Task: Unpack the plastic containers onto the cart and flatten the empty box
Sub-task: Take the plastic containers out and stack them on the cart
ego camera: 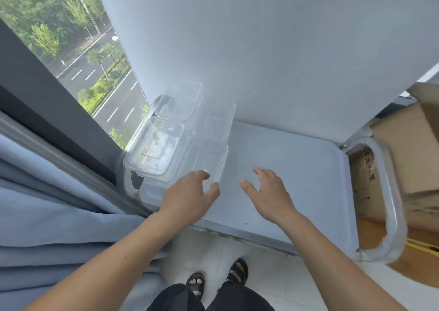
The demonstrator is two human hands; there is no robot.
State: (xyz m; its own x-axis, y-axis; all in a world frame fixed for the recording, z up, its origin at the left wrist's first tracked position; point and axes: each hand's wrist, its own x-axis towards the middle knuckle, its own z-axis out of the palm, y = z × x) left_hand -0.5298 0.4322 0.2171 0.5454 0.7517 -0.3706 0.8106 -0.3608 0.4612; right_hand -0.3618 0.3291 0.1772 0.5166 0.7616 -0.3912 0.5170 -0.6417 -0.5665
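Several clear plastic containers lie on the left part of the cart's white top (292, 168). One lidded container (154, 146) sits nearest the window, another (181, 100) behind it, and two more (217, 125) beside them. My left hand (190, 196) touches the near corner of the closest clear container (206, 165), thumb at its right edge and fingers loosely bent. My right hand (266, 192) hovers over the bare cart top with fingers relaxed, holding nothing. The cardboard box (403, 149) stands to the right of the cart, partly cut off by the frame.
The cart's wrapped metal handle (389, 196) loops at its right end, between the top and the box. A white wall rises behind the cart. A window frame (47, 101) and blue curtain (59, 215) run along the left. My feet stand on pale floor tiles below.
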